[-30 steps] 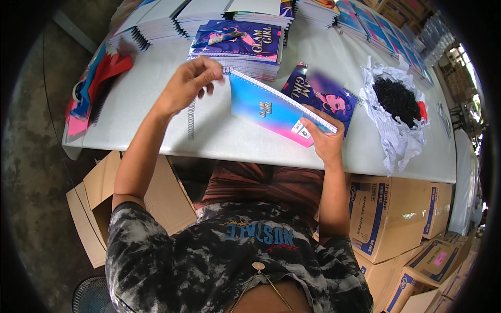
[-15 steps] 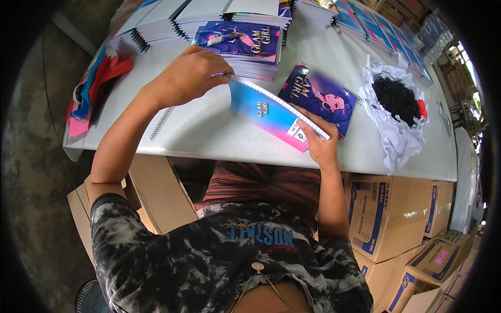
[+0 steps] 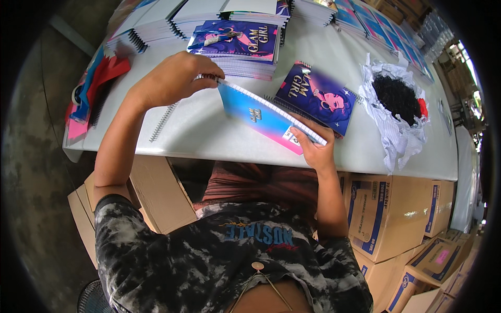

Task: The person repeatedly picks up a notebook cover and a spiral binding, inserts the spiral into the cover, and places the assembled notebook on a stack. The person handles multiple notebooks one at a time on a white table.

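Observation:
My right hand (image 3: 315, 146) grips the lower right end of a notebook (image 3: 255, 117) with a blue-to-pink cover, tilted above the table with its page edge up. At the notebook's upper left corner, the fingers of my left hand (image 3: 177, 78) are closed on a short stretch of metal spiral wire (image 3: 207, 76). The wire reaches that corner; how far it passes through the holes is hidden. Behind the held notebook lies a purple notebook (image 3: 315, 99) with an illustrated cover and a wire along its edge. A loose spiral wire (image 3: 163, 122) rests on the table near my left forearm.
A stack of purple notebooks (image 3: 245, 65) carries pliers (image 3: 216, 39). More notebook stacks (image 3: 151, 26) line the far side. White wrapping with a black tangle (image 3: 395, 99) sits at right; a tape roll (image 3: 78, 94) is at left. Cartons (image 3: 391, 219) stand below the table (image 3: 209, 141).
My left hand has moved left and slightly down, and spiral wire now shows at its fingertips. The notebook has shifted a little left with my right hand still on it.

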A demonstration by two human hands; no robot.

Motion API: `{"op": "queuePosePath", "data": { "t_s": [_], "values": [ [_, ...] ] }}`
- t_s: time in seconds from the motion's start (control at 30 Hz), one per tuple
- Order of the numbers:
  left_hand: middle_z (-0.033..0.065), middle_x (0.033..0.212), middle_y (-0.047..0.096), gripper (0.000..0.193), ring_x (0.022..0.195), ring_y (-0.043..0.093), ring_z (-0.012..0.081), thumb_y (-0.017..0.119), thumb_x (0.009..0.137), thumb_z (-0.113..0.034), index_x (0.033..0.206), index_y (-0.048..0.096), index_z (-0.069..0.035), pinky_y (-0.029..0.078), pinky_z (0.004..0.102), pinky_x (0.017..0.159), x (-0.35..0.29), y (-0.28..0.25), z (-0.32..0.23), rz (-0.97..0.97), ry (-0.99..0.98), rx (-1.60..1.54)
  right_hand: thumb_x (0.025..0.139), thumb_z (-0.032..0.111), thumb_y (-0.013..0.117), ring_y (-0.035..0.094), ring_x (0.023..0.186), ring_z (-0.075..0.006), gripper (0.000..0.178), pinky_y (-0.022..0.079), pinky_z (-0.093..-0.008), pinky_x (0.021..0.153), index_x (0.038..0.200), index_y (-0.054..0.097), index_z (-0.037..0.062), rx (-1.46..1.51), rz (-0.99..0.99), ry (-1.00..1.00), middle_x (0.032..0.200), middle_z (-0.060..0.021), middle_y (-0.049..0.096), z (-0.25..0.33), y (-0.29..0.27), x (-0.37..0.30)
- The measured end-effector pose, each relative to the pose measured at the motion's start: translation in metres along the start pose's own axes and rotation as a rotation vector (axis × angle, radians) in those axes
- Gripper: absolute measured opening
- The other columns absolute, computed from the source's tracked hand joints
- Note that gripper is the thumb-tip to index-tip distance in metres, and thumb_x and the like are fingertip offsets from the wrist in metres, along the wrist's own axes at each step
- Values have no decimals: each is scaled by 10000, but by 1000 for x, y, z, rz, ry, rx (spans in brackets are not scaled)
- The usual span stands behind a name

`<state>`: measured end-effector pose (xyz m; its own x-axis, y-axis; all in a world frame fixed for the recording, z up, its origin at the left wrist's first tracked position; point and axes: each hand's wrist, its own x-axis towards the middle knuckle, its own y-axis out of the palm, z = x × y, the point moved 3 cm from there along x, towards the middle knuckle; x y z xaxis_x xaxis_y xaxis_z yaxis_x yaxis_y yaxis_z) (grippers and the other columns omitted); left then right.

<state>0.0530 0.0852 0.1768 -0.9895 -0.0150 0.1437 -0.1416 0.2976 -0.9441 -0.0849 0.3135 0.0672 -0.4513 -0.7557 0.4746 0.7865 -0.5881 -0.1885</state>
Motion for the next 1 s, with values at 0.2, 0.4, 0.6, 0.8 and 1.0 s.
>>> {"op": "queuePosePath", "data": {
  "t_s": [0.2,0.4,0.6,0.8,1.0],
  "values": [
    [121,1371,365,710,1294,259,324,671,693,-417,1259,425,-67,193,500,1024,-12,44,-7,-455,-10,490,730,-117,547,639,927,-237,343,510,-289,786,1047,624,-11,-97,-57,-231,1021,-144,645,1,7,-1],
    [305,1409,166,916,1339,-81,422,343,762,-737,1339,350,-26,-125,574,1017,-47,112,12,-744,271,693,712,-114,547,636,933,-262,357,510,-306,796,1041,630,-3,-157,-56,-305,1023,-154,641,8,11,-11],
    [338,1412,52,1090,1302,-147,479,229,707,-819,1375,208,42,-190,585,971,-68,171,18,-543,263,409,711,-21,617,651,878,-278,330,520,-315,759,1039,633,4,-188,-20,-426,981,-175,646,18,26,-13],
    [366,1346,189,1067,1220,266,471,333,742,-774,1236,284,170,113,616,983,-52,117,99,-1175,147,199,770,-45,498,642,907,-303,264,512,-346,785,995,635,-45,-135,95,-451,968,-196,647,25,35,-11],
    [297,1368,181,976,1255,149,454,248,801,-709,1251,246,158,62,562,1015,-42,100,-10,-886,485,627,746,-51,506,641,910,-308,287,508,-332,786,1004,631,-45,-199,18,-424,982,-198,642,17,22,-14]
  ]
}}
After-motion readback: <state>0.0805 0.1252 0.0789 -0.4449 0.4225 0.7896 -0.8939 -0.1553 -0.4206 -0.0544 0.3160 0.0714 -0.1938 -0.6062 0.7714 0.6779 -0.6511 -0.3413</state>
